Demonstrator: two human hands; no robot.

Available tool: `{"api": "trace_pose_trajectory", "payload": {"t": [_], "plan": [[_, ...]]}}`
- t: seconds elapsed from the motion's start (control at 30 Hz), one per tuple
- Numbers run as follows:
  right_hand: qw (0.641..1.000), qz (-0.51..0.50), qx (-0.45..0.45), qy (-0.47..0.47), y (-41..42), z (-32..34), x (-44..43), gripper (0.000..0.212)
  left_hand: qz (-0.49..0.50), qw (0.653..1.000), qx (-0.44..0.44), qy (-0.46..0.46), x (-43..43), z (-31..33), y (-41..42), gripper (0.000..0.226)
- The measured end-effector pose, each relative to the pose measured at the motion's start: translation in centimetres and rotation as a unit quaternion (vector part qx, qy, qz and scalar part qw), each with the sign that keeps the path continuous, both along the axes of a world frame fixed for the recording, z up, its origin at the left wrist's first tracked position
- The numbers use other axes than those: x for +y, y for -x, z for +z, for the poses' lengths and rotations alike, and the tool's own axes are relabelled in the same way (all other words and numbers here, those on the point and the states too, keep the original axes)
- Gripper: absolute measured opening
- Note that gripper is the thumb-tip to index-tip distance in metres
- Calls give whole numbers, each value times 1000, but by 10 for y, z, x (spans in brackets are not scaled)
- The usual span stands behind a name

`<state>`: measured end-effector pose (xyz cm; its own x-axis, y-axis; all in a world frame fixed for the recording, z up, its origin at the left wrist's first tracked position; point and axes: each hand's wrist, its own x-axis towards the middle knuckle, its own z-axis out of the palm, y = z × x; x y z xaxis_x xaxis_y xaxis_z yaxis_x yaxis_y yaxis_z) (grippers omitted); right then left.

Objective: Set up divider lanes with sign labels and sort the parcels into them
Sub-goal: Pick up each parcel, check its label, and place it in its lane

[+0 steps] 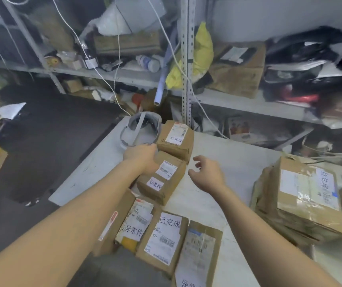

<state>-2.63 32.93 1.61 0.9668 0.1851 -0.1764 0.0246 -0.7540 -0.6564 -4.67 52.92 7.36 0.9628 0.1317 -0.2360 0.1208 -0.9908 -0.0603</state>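
Left hand (142, 158) is down on the middle box (161, 179), the one with the 待处理 slip, right at its far left corner. The knuckles face the camera and the fingers are tucked out of sight over the edge, so there is no telling whether it grips or only rests there. Right hand (207, 175) hangs just to the right of the middle box, apart from it, fingers spread and loosely bent, holding nothing.

The middle box sits on the table (234, 158), a little tilted. Just beyond it, touching or nearly so, is the far box (175, 139), marked 已完成. Beyond its left corner, past the left hand, lies a grey headset (141, 129).

Nearer than the middle box, three near boxes (163, 239) lie side by side; the left reads 异常件, the centre one 已完成, and the right one's slip is cut off by the frame edge. Well to the right of the middle box stands a stack (306, 204) of taped parcels. Behind it all runs a cluttered shelf (186, 59).
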Motion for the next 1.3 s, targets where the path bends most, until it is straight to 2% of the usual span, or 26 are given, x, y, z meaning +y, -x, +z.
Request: {"api": "trace_pose_trajectory", "payload": {"t": [0.1,0.23,0.33,0.5,0.6,0.67,0.73,0.9,1.1,1.3], "plan": [[999,-37,22,-22,-34,-16,23,39,10,998,24,55,19,-22,-35,42],[998,-53,-24,23,-72,-33,43,46,37,997,34,66,50,-46,-85,35],[997,-67,-2,25,-94,-47,51,55,40,992,42,114,62,-67,-116,47],[987,-140,62,-40,-132,-67,77,76,43,957,23,287,64,-104,-161,41],[964,-190,143,-119,-154,-72,98,64,77,940,25,331,69,-129,-182,53],[950,-223,158,-151,-166,-79,106,53,105,918,24,382,73,-141,-192,56],[947,-238,160,-147,-172,-85,110,52,128,880,30,456,78,-150,-195,56],[932,-289,151,-156,-177,-93,115,66,127,810,12,573,78,-158,-186,52],[925,-306,102,-202,-166,-74,108,69,121,773,7,623,74,-141,-184,62],[915,-296,25,-273,-138,-16,92,65,108,730,-35,674,62,-84,-172,64]]}}
